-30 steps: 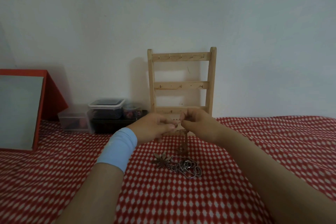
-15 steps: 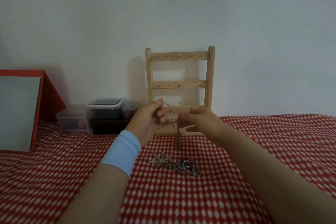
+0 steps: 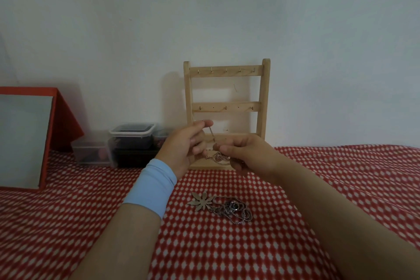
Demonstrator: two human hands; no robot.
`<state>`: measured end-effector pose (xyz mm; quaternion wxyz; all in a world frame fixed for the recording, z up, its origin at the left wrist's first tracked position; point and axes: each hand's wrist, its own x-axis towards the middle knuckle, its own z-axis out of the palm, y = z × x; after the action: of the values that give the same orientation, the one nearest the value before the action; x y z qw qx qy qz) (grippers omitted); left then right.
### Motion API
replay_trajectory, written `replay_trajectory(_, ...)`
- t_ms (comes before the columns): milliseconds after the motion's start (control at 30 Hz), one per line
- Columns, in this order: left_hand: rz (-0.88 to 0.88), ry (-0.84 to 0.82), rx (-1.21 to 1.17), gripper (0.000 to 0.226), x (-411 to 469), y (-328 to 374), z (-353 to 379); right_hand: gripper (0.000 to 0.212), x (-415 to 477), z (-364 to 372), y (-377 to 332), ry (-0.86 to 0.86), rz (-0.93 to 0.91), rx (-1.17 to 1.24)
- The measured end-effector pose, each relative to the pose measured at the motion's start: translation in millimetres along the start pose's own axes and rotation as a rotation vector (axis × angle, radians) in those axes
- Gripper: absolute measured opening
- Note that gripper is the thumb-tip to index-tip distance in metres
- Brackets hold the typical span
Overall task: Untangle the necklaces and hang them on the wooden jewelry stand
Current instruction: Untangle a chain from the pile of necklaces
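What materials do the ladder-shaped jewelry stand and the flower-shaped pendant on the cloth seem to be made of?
The ladder-shaped jewelry stand looks like pale unfinished wood: matte, light tan rails. The flower-shaped pendant is matte beige, perhaps wood or dull metal; this view cannot settle it.

Dim, soft indoor light; wide-angle edges curve, and everything looks slightly blurred.

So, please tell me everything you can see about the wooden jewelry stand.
The wooden jewelry stand is pale, unpainted wood. It has two upright posts joined by crossbars; the top and middle bars carry rows of small hooks, all empty. It stands upright on the red checked cloth, close to the white wall. Both hands, holding a thin chain, hide its lower bar and part of its base.
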<state>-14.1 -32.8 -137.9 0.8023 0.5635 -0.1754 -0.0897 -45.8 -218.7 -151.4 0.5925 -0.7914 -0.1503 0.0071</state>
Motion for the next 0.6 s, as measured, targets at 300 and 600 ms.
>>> replay_trajectory(300, 0.037, 0.071, 0.218, 0.011, 4, 0, 3, 0.025, 2, -5, 3, 0.022, 0.126, -0.114)
replay_trajectory(600, -0.086, 0.164, 0.261, 0.009, 8, -13, 2, 0.038, 8, 5, 9, 0.008, 0.111, 0.163)
